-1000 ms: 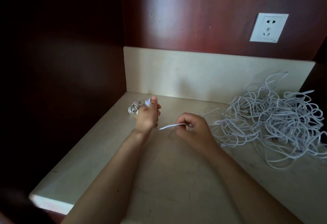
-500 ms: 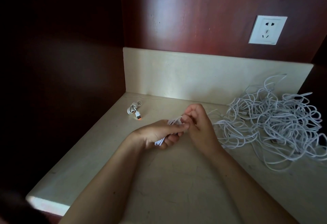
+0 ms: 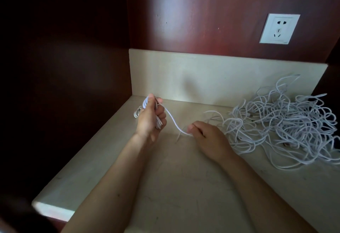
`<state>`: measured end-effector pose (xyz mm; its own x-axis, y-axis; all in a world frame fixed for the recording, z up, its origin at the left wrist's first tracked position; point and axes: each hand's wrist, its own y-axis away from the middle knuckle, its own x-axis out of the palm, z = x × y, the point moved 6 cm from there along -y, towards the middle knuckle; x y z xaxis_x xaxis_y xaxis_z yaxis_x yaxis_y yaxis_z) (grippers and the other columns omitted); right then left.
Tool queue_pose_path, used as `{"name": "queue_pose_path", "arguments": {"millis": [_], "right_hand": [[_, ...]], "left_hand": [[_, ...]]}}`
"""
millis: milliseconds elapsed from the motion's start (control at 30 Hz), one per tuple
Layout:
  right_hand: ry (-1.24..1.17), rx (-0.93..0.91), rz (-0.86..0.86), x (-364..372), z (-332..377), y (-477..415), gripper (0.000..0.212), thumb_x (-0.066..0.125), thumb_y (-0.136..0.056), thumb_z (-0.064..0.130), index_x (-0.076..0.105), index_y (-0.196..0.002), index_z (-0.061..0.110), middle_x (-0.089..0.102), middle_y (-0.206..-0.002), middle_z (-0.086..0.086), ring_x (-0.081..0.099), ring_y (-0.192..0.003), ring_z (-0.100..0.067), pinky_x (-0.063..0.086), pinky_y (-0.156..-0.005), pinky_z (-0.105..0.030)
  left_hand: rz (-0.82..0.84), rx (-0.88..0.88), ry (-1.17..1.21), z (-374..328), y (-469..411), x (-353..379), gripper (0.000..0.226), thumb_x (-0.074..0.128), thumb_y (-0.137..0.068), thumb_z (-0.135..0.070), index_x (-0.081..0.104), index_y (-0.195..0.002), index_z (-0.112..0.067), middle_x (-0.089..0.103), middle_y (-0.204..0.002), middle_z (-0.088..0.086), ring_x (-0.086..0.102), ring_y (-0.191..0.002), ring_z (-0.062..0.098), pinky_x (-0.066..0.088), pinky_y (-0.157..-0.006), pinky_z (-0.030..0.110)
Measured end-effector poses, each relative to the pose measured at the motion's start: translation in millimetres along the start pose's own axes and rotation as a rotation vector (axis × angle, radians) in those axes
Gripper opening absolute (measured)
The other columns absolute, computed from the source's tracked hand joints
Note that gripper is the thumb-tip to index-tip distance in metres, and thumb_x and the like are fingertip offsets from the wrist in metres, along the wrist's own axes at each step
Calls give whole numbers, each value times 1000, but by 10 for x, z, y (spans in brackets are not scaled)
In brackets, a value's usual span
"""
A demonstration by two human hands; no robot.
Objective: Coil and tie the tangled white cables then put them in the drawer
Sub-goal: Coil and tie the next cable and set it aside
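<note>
Dark red wood walls [image 3: 202,11], a white socket [image 3: 279,28], a pale stone counter [image 3: 184,186].

white wall socket [image 3: 279,28] | red-brown wood wall [image 3: 202,11] | beige countertop [image 3: 184,186]

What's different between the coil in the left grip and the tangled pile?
The coil is gathered into tight loops; the tangled pile sprawls loose. The coil is small, the tangled pile far bigger. The left grip holds the coil above the counter; the tangled pile lies on it. Both are white cable.
</note>
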<state>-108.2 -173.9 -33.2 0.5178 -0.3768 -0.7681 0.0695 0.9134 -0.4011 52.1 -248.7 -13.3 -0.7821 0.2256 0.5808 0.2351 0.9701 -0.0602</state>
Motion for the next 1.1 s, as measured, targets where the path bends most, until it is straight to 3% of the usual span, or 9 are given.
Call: {"name": "queue_pose_path", "arguments": {"millis": [67, 200, 367, 467, 567, 667, 800, 900, 1100], "right_hand": [[2, 36, 36, 11, -40, -8, 38, 37, -94, 49, 52, -69, 26, 54, -66, 6, 55, -74, -18, 47, -72, -40], [15, 69, -20, -71, -22, 5, 57, 27, -83, 62, 67, -82, 23, 71, -81, 3, 65, -83, -20, 50, -80, -38], [-229, 93, -31, -63, 131, 31, 43, 55, -76, 65, 69, -104, 36, 72, -87, 11, 67, -85, -5, 51, -81, -29], [-521, 111, 25, 9, 230, 27, 34, 77, -81, 31, 64, -113, 34, 75, -82, 6, 70, -82, -6, 51, -81, -26], [-641, 134, -30, -41, 236, -12, 38, 67, -82, -3, 65, -104, 28, 73, -74, -9, 67, -70, -16, 50, -72, -30], [-719, 213, -141, -162, 146, -40, 36, 52, -82, -15, 64, -84, 19, 66, -76, -11, 63, -61, -20, 52, -68, -39], [-969, 348, -98, -200, 141, -26, 24, 57, -88, -6, 61, -102, 13, 64, -83, -10, 56, -52, -18, 45, -50, -28], [-980, 378, 2, -208, 184, -7, 15, 61, -89, 5, 65, -103, 12, 67, -81, -6, 54, -52, -15, 37, -42, -22], [-987, 369, 112, -199, 170, 19, 15, 58, -92, 10, 70, -100, 10, 69, -77, -7, 55, -53, -15, 31, -47, -22]], "left_hand": [[-44, 13, -55, -12, -31, -61, 39, 33, -106, -39, 44, -75, -18, 20, -48, -8, 14, -42, 6, 11, -42, 16], [-22, 44, -252, 11, -26, -39, 38, 35, -106, -34, 44, -73, -17, 22, -47, -6, 16, -42, 7, 13, -43, 15], [176, -9, -411, 128, 49, 163, 39, 35, -105, -36, 50, -77, -13, 28, -45, -8, 23, -40, 8, 21, -39, 15], [250, -21, -477, 176, 93, 236, 40, 36, -104, -38, 56, -80, -13, 32, -46, -7, 30, -41, 11, 23, -43, 21], [305, -34, -530, 179, 123, 261, 41, 36, -104, -39, 66, -99, -12, 33, -49, -8, 32, -42, 9, 26, -44, 20], [371, -106, -571, 206, 156, 276, 39, 35, -104, -39, 61, -120, -15, 32, -48, -10, 29, -42, 7, 27, -41, 17], [520, -188, -713, 328, 303, 371, 31, 33, -104, -40, 55, -103, -18, 33, -49, -9, 27, -43, 7, 24, -40, 17], [584, -227, -748, 344, 375, 409, 32, 34, -103, -42, 46, -90, -15, 31, -50, -9, 25, -44, 7, 22, -41, 18], [651, -229, -889, 327, 454, 423, 24, 71, -84, -15, 48, -78, -19, 36, -51, -9, 31, -44, 5, 27, -42, 16]]}}
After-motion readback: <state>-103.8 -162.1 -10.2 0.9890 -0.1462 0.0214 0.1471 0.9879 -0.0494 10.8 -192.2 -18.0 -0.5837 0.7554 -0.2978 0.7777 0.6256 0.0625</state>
